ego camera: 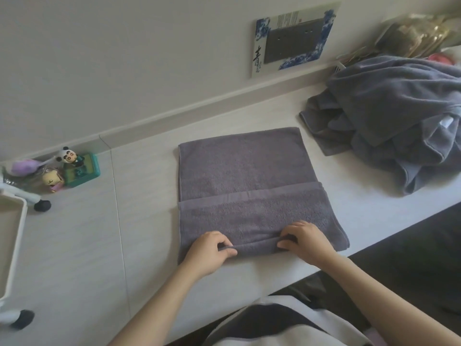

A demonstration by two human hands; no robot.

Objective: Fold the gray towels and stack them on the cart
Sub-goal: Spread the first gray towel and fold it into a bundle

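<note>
Both hands, left (212, 250) and right (303, 239), pinch near edge of gray towel (244, 171).

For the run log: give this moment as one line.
stage: folding | left hand: pinches near edge of gray towel | right hand: pinches same edge | unfolded pile: waiting | cart: no towels visible

Toy figurines (65, 171) near the wall; a framed picture (294, 38), perhaps a calendar.

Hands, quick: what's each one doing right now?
Left hand: pinching the near fold of the towel.
Right hand: pinching the same fold, further right.
</note>
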